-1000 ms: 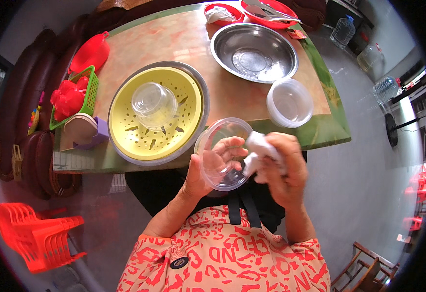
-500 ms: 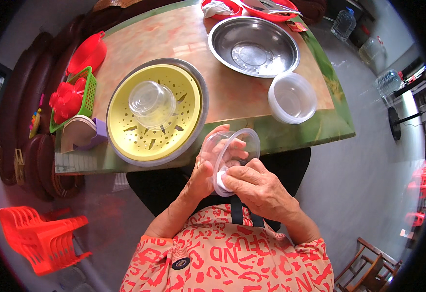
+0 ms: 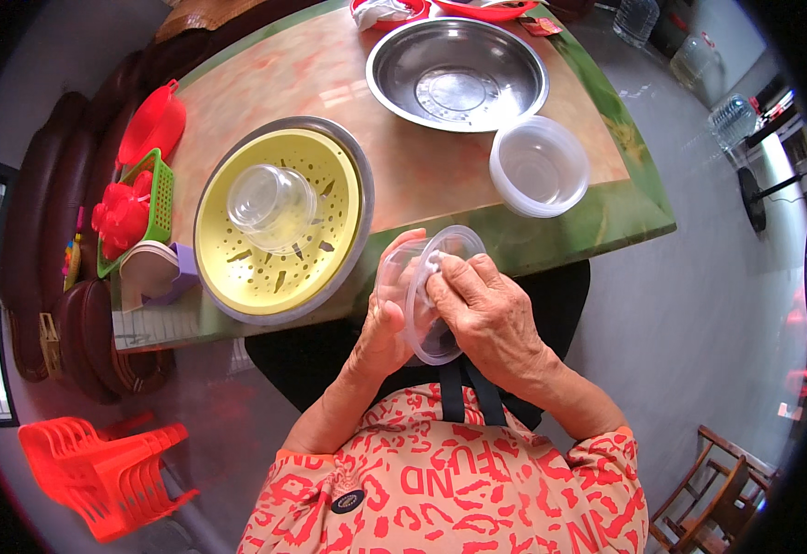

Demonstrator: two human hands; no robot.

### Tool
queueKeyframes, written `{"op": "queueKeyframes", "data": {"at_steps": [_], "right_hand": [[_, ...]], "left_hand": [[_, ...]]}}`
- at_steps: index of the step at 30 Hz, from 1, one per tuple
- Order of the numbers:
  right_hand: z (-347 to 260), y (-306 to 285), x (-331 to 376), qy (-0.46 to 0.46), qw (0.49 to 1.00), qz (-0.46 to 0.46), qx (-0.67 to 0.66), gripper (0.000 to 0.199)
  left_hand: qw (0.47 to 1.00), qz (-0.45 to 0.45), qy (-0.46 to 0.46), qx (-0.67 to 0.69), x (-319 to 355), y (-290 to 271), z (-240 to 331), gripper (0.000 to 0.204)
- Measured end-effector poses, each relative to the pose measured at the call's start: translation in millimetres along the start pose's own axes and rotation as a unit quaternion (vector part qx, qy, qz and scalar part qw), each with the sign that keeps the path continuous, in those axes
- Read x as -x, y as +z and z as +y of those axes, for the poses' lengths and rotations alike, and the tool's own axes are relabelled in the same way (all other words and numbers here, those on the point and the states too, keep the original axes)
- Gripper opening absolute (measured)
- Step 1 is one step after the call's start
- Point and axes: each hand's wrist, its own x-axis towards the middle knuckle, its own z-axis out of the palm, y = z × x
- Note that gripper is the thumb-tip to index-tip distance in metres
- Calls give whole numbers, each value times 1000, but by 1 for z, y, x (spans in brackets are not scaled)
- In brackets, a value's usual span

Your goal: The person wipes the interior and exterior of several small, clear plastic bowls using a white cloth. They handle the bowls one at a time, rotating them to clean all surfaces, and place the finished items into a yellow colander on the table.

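The step in hand looks to be wiping out a clear tub, which is held up by the near edge of the bench, tilted so that its mouth faces the person's right. The left hand is half open and cupped round the tub's outer wall, its thumb toward the person and its fingers spread behind the clear plastic. The right hand is drawn in, its fingertips bunched on a white cloth and pushed into the mouth near the far part of the rim; most of the cloth is hidden by those fingers. On the bench, a yellow colander sits in a metal basin at the left part of the near edge, with upside-down clear tubs in it. Translucent tubs stand toward the near right corner, just beside a wide steel bowl that lies nearer the far edge. As a judgement, the next move calls for a steady cupping hold, with the tub turned little by little so the cloth can reach the rest of the inner wall, and light pressure, since the thin plastic would probably flex.
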Motion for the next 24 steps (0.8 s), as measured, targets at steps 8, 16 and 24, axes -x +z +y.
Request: {"op": "queueKeyframes", "data": {"at_steps": [8, 16, 24], "right_hand": [[-6, 0, 11, 62, 941, -33, -330, 21], [-7, 2, -10, 47, 995, 73, -41, 32], [-5, 3, 4, 49, 986, -52, -152, 16]], "left_hand": [[996, -67, -31, -49, 1, -17, -11, 106], [1000, -20, -15, 3, 5, 1, -9, 103], [999, -25, -36, -1, 4, -8, -11, 105]]}}
